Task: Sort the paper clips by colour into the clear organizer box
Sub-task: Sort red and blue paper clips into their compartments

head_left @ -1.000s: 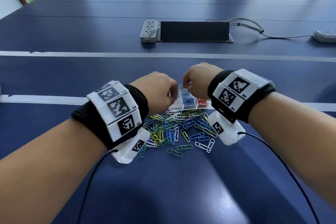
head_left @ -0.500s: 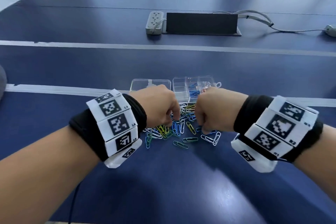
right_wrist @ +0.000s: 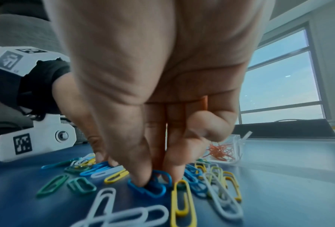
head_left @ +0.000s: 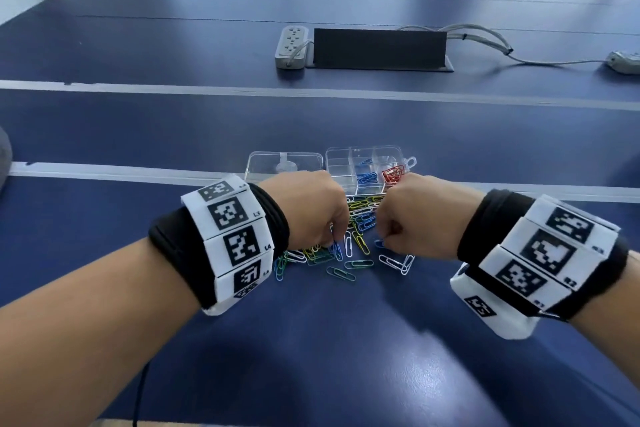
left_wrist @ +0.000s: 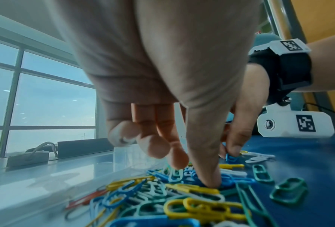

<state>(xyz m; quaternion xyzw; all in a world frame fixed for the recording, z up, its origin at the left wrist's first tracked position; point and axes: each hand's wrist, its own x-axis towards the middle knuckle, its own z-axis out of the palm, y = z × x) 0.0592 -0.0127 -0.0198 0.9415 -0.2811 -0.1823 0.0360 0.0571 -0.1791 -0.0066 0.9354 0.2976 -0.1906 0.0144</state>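
A heap of mixed-colour paper clips (head_left: 356, 236) lies on the blue table (head_left: 346, 340), just in front of the clear organizer box (head_left: 337, 163). Two of the box's compartments hold blue clips (head_left: 365, 177) and red clips (head_left: 393, 173). Both hands are down on the heap. My left hand (head_left: 334, 239) has its thumb (left_wrist: 211, 181) pressed on a blue clip (left_wrist: 228, 182), with the other fingers curled close above. In the right wrist view, my right hand (right_wrist: 156, 176) pinches a blue clip (right_wrist: 154, 188) between thumb and fingers at the heap's near edge.
The box's clear lid (head_left: 284, 163) lies open to its left. Farther back are a grey power strip (head_left: 292, 47), a black cable hatch (head_left: 379, 48) and a second strip (head_left: 627, 62) with cables. Chairs stand beyond the table. Loose white and green clips lie nearest me.
A second ago both hands were over the organizer box. They have come back toward me and down onto the heap, where the fingertips now work at blue clips.
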